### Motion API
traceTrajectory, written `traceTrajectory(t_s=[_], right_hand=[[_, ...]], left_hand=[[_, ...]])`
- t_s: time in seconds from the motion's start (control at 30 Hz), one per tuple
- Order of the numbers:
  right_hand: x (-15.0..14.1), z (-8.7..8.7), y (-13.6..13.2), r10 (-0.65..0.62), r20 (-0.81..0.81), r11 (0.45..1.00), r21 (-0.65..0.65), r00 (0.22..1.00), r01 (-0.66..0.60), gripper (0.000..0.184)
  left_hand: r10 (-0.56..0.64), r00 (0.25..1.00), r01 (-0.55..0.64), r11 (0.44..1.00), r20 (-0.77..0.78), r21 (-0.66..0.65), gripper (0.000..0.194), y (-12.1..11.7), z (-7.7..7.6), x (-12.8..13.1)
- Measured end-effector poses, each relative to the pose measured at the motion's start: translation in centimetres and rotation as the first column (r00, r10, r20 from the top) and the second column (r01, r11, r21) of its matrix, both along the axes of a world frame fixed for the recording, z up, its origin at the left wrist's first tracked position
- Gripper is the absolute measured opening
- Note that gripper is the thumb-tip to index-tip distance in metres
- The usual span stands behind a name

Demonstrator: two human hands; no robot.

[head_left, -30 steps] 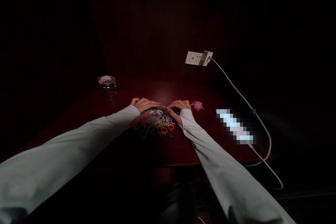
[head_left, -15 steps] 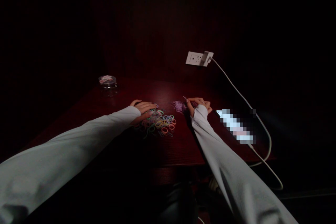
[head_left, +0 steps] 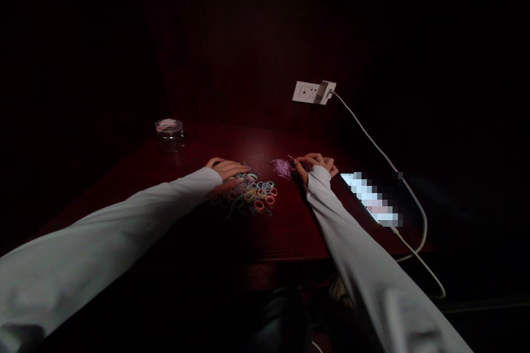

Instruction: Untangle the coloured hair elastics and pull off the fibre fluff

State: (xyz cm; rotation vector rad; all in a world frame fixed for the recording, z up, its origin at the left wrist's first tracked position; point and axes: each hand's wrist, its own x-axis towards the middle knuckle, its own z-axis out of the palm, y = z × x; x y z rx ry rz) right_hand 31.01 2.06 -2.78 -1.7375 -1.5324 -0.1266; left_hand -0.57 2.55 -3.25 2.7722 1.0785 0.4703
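Note:
A loose pile of coloured elastic hair ties (head_left: 259, 193), in pink, yellow, green, blue and purple, lies on the dark red table. My left hand (head_left: 228, 171) rests flat over the pile's left side with its fingers stretched out, covering some ties. To the right sits a smaller heap of purple hair ties (head_left: 281, 168). Beside its right edge is my right hand (head_left: 317, 164), thumb and index finger brought together and the other fingers bent. Whatever lies between those fingertips is too small and dim to make out.
A round clear container (head_left: 169, 128) with a pink-patterned lid stands at the table's back left. Right of my right arm lies a lit phone (head_left: 368, 198), its white cable (head_left: 364, 129) running to a charger in the wall socket (head_left: 305, 91). The table's front edge (head_left: 285, 258) is near me.
My right hand has shifted slightly right, showing more of the purple heap, and its thumb has lowered a little. My left hand stays nearly still on the mixed pile.

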Motion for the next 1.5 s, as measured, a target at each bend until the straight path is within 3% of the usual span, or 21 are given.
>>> traceTrajectory(t_s=[0.13, 0.63, 0.97, 1.5], right_hand=[[0.0, 0.1, 0.0, 0.004, -0.018, 1.000, -0.003, 1.000, -0.004, 0.019], [0.4, -0.6, 0.4, 0.056, -0.024, 0.997, 0.053, 0.998, -0.055, 0.034], [0.0, -0.5, -0.3, 0.089, -0.006, 0.995, 0.054, 0.996, -0.089, 0.024], [-0.7, 0.3, -0.1, -0.095, -0.168, 0.994, 0.033, 0.981, 0.102, 0.031]], left_hand=[[-0.032, 0.999, 0.031, 0.999, -0.004, -0.010, 0.056, 0.0, 0.1, 0.0], [-0.018, 1.000, 0.018, 1.000, 0.015, 0.022, 0.053, -0.3, 0.0, 0.2], [-0.018, 1.000, 0.018, 0.999, 0.009, 0.032, 0.051, -0.5, 0.1, 0.3], [-0.047, 0.998, 0.048, 0.998, 0.046, -0.027, 0.053, -0.3, 0.6, 0.2]])
